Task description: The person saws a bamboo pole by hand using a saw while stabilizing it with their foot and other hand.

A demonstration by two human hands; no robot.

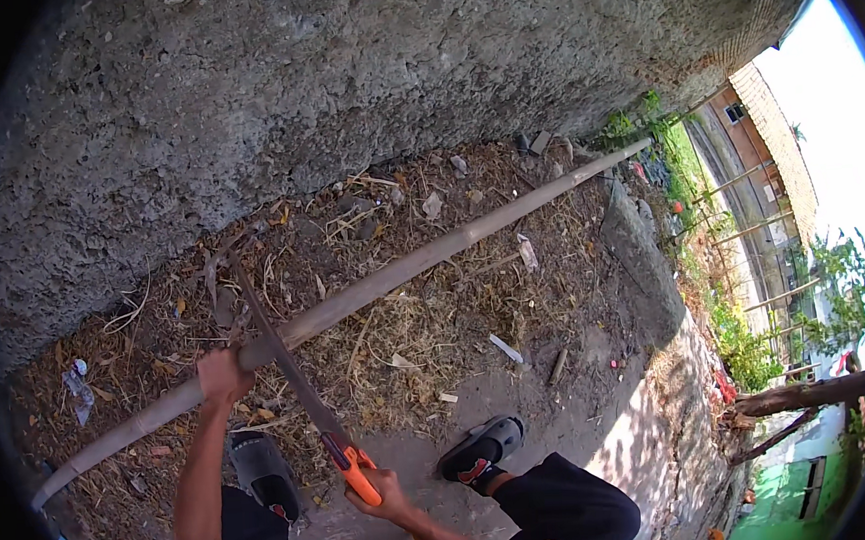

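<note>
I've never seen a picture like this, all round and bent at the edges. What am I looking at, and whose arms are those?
There is no machine here. A person wears a wide fisheye camera on the head, looking down, so straight edges curve. The arms are the person's own. The left hand grips a long bamboo pole lying across ground strewn with dry leaves and straw, beside a rough concrete wall. The right hand holds the orange handle of a curved hand saw, its blade resting across the pole. Below are the person's sandalled feet.
</note>
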